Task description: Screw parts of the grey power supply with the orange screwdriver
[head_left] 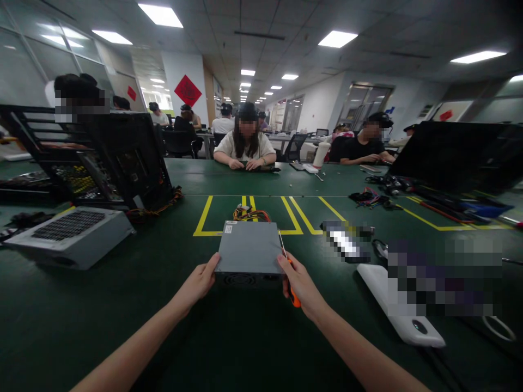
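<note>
Green tabletop [253,337], marked out with yellow tape [203,216], fills the near part of an office; the hours below are counted around the grey power supply [249,247], which sits between the person's hands. From left to right the room shows glass partitions [44,60] between ten and eleven o'clock, a pale pillar [168,81] with a red diamond-shaped hanging [188,89] at eleven, a seated person [245,147] across the table at twelve, and a framed door [365,103] near one. Around it lie a second power supply [79,242] at nine, a black computer case [134,163] at ten, partly blocking the people behind, a white bottle [321,155] at one, tangled wires [368,196] and a large dark panel [453,155] at two, and a white device [379,286] between three and four, partly covered by pixel blocks. The second unit has a dark mesh top. At eight, the left hand [204,277] grips the held box's edge, thumb on top. That box is smooth, flat, sheet-like metal, with a round fan grille facing six and bunched coloured cables [251,214] at twelve. At four, the right hand [300,277] grasps the opposite edge together with an orange-handled screwdriver [294,296], its thin shaft pointing towards one. Whether the box touches the table cannot be told.
</note>
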Available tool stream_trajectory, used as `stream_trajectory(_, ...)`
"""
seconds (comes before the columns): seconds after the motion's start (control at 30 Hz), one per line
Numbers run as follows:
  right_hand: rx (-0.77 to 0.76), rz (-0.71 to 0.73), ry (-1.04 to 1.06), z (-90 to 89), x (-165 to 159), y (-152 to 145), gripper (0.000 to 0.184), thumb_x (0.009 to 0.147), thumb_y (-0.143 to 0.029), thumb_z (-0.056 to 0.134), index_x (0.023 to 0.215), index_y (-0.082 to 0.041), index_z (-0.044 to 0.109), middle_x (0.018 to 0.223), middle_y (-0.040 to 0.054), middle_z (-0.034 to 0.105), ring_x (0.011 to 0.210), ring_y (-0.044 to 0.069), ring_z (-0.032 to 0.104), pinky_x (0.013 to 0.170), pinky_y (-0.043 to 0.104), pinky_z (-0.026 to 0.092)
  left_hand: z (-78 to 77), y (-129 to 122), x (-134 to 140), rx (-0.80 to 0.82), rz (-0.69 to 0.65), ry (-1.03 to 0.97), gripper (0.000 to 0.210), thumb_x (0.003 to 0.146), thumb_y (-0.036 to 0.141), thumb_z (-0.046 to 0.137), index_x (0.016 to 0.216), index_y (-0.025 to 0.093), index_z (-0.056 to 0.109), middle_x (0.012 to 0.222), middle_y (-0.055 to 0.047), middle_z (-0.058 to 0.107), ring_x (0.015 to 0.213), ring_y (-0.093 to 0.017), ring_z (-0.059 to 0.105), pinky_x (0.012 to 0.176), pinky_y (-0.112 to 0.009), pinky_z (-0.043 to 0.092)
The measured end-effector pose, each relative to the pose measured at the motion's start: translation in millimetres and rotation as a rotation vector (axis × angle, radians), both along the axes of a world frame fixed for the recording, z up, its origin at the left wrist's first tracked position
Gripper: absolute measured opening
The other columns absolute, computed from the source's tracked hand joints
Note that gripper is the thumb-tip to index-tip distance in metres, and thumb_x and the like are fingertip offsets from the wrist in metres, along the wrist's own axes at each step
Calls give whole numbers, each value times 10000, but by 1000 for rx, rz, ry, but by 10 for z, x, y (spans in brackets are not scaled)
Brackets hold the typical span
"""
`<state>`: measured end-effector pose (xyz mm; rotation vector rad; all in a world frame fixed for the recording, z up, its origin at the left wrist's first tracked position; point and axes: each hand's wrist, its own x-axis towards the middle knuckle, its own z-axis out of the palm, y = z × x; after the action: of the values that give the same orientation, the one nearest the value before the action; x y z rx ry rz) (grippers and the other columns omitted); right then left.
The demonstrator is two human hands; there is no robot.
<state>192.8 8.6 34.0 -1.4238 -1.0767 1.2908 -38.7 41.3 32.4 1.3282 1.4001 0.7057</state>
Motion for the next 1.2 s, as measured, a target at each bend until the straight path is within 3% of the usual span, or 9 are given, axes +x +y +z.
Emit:
stream_trajectory(0.13,-1,-13,-7,-42,29,57,543,796,-519,454,1265,-250,399,537,-60,448,376,60,419,322,162,360,-11,5,8,-68,-48,-30,580,677,740,324,520,183,358,438,63,248,385,-75,251,392,-215,148)
stream_trajectory(0.4,33,-3,-16,-32,97,286,467,791,-516,461,1173,-250,483,526,-66,426,349,56,394,296,162,333,-78,149,30,-33,-83,-57,574,692,726,339,515,180,359,414,70,240,370,-67,225,387,-213,141)
stream_trajectory(0.77,70,-8,-8,-107,44,599,429,791,-504,467,1114,-227,517,508,-71,420,338,57,391,294,165,332,-167,482,-36,-25,-35,-66,592,701,722,352,451,185,328,371,63,220,332,-59,192,363,-217,100)
stream_trajectory(1.2,65,-66,-1,-144,-122,808,485,802,-483,463,1205,-214,452,520,-57,446,356,65,417,306,169,354,-119,645,-99,-34,40,-75,597,707,707,345,413,199,236,371,60,189,335,-51,151,379,-218,66)
